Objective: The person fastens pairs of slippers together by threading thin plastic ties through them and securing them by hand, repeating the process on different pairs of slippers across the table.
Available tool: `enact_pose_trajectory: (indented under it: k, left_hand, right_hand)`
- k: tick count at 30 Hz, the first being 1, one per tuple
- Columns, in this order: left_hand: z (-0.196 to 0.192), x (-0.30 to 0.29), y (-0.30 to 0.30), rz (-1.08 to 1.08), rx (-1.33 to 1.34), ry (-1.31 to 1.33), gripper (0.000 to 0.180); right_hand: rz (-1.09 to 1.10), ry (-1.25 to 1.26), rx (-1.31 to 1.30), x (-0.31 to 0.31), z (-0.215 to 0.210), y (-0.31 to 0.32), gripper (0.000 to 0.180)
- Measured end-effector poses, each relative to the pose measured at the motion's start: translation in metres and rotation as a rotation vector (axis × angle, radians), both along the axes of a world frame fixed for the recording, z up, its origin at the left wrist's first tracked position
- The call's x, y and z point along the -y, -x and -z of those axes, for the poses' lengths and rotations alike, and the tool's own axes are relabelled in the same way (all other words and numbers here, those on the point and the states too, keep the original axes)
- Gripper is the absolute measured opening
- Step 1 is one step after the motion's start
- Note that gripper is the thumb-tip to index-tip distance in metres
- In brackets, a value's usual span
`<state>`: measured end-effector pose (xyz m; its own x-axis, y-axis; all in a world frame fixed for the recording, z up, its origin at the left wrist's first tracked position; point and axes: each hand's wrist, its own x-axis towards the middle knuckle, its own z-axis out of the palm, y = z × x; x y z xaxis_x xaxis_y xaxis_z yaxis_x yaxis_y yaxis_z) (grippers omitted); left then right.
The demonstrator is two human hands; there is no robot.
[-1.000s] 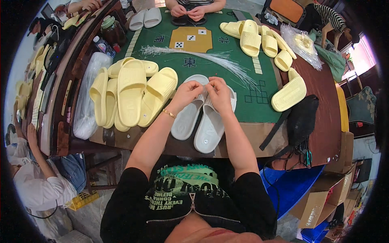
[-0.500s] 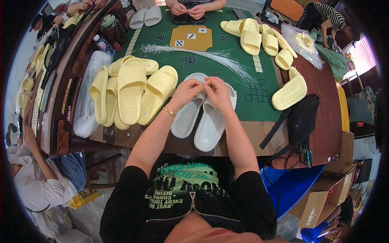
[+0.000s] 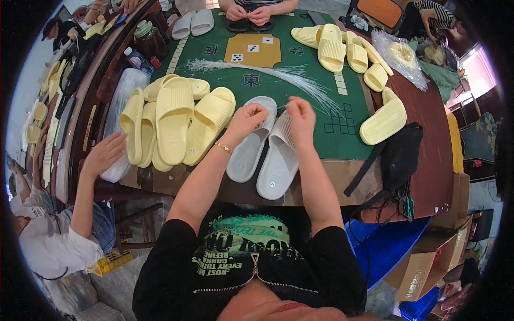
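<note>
Two grey slide sandals lie side by side in front of me, the left slide [image 3: 245,160] and the right slide [image 3: 277,174], toes pointing away. Over the strap of the left one my left hand [image 3: 249,120] is closed in a pinch. My right hand [image 3: 301,117] is also pinched, raised above the right slide's toe end. Something thin and pale seems to run between the fingertips, too fine to make out. Beyond the hands a bundle of clear thin plastic strands [image 3: 267,72] lies across the green mat [image 3: 219,80].
Pale yellow slides [image 3: 174,120] are heaped at left beside a plastic-wrapped roll [image 3: 112,101]; more yellow slides [image 3: 330,51] lie at right. A black bag [image 3: 401,155] rests on the right edge. Another person's hand [image 3: 104,155] reaches in at left. Across the table, another person's hands [image 3: 249,13] work.
My hands have parted: the right moved right and slightly up, while the left stayed near the left strap. A co-worker's hand at left has come up to the table edge beside the yellow slides.
</note>
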<state>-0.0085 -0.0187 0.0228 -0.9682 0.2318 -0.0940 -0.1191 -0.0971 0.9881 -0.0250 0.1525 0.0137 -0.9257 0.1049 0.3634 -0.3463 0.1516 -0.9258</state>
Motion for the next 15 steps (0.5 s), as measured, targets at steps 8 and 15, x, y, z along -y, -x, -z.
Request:
enact_pose_trajectory:
  k: [8, 15]
  left_hand:
    - [-0.021, -0.01, -0.047, -0.481, -0.825, 0.549, 0.021]
    - [0.005, -0.012, -0.087, -0.339, -0.623, 0.924, 0.039]
  right_hand:
    - [0.119, 0.924, 0.276, -0.03, -0.003, 0.01, 0.012]
    - [0.071, 0.896, 0.297, -0.018, -0.006, 0.017, 0.013]
